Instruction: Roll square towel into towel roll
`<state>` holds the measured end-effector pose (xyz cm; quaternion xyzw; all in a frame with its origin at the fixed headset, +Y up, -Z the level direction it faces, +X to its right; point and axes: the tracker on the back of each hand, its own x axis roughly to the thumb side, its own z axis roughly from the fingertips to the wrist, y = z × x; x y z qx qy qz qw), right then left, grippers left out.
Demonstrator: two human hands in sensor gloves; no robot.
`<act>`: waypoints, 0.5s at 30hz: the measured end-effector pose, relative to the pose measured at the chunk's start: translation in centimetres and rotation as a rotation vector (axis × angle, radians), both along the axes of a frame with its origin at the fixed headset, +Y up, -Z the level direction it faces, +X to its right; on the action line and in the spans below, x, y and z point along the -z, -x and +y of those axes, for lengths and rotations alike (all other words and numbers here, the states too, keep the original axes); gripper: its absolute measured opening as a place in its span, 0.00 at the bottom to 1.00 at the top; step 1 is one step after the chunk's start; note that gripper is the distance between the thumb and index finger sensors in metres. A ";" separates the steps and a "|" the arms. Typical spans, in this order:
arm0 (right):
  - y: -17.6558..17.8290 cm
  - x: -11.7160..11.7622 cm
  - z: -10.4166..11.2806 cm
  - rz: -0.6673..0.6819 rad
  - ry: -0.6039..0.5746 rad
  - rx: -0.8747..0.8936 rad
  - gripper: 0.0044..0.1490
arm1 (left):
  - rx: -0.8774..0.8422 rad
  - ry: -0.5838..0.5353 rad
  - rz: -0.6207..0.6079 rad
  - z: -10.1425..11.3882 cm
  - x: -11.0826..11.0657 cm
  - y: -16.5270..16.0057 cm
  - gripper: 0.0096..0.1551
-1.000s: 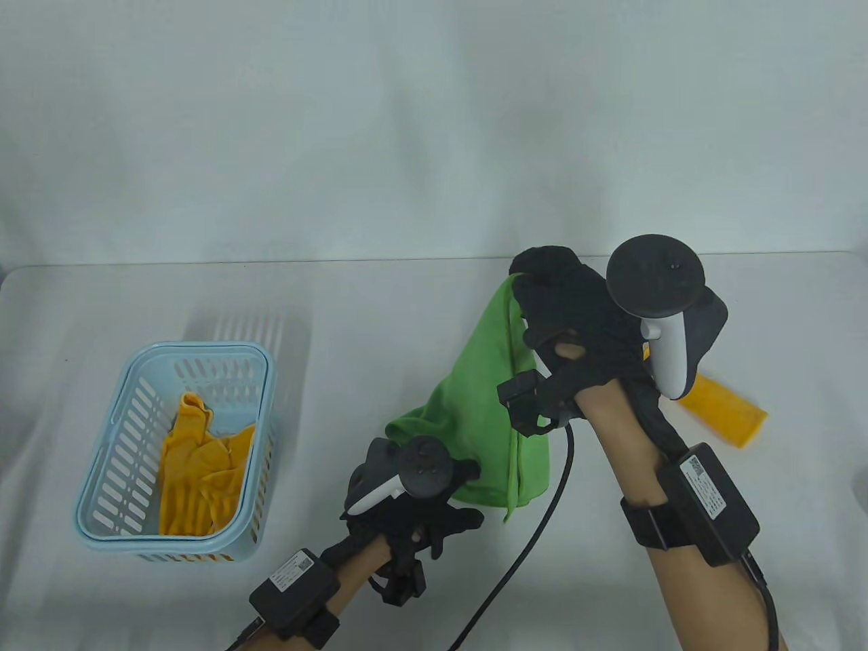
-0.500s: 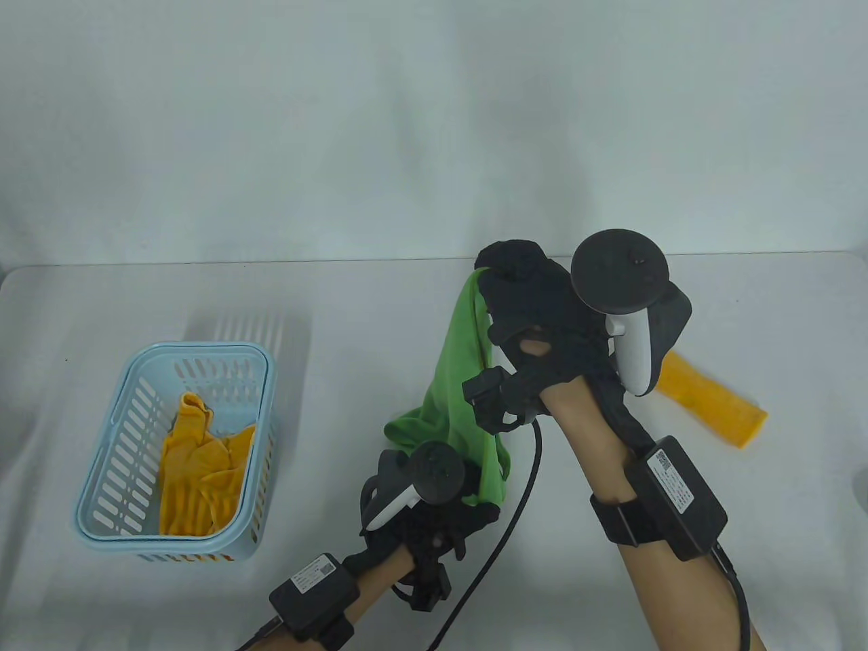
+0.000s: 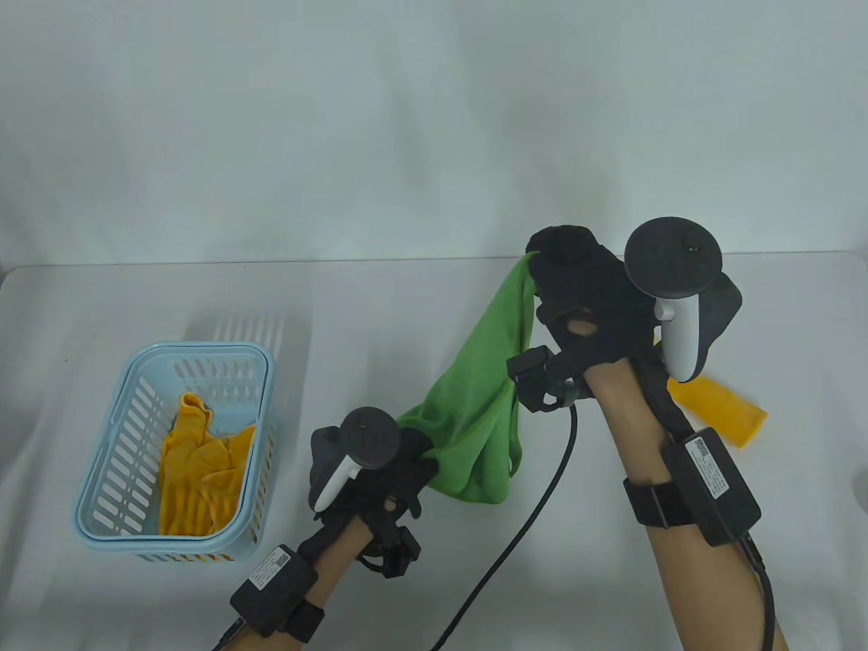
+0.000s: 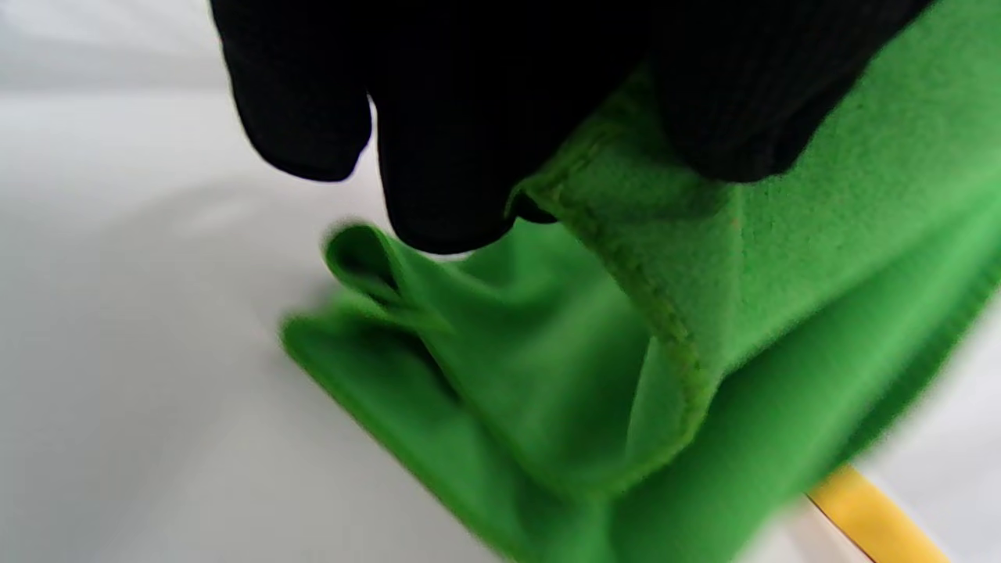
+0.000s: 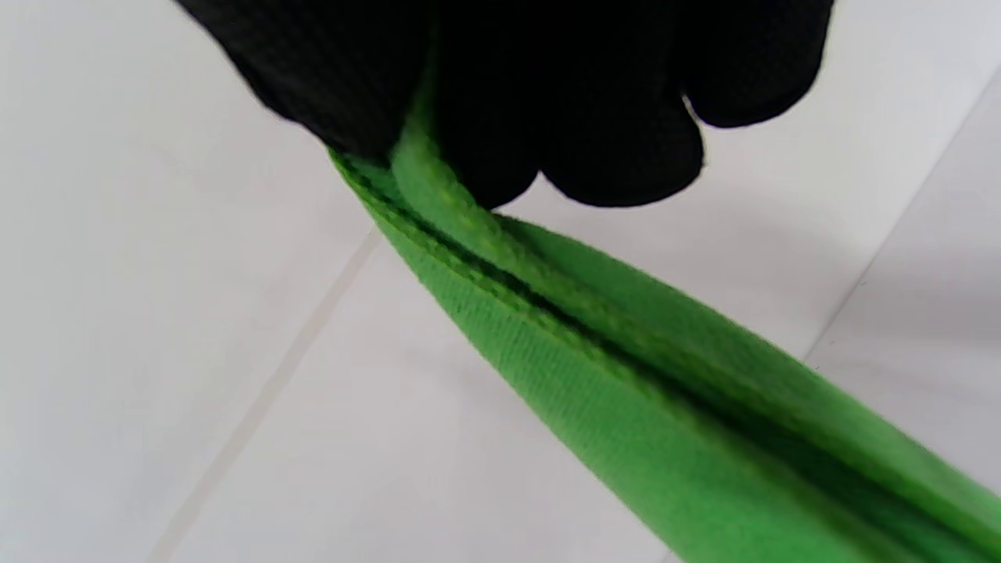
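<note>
White worktop (image 3: 407,325) below; both hands' fingers pinch towel (image 3: 475,407) corners; a slip would bunch it.

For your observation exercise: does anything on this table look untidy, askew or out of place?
The green towel is not spread flat: it hangs bunched between the raised right hand and the lower left hand. A yellow cloth lies crumpled in the blue basket. Nothing looks spilled or damaged.

Likely lab, white table (image 3: 407,305), backdrop (image 3: 339,135)
</note>
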<state>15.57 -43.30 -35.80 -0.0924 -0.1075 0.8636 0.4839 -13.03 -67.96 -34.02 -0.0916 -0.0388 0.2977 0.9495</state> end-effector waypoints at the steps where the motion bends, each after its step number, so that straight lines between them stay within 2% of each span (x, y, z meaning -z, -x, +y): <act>1: -0.6 0.0 -0.1 -0.006 -0.001 0.004 0.24 | 0.006 -0.009 0.030 0.2 0.2 0.7 0.24; 5: -3.0 0.1 -0.5 -0.031 0.008 0.007 0.23 | -0.001 -0.042 0.155 1.1 1.0 4.0 0.24; 9: -5.1 0.2 -1.3 -0.052 0.026 -0.056 0.23 | -0.053 -0.071 0.201 2.2 0.9 5.5 0.23; 15: -8.7 -0.2 -2.8 -0.110 0.036 -0.201 0.22 | -0.084 -0.216 0.227 6.2 0.2 6.7 0.23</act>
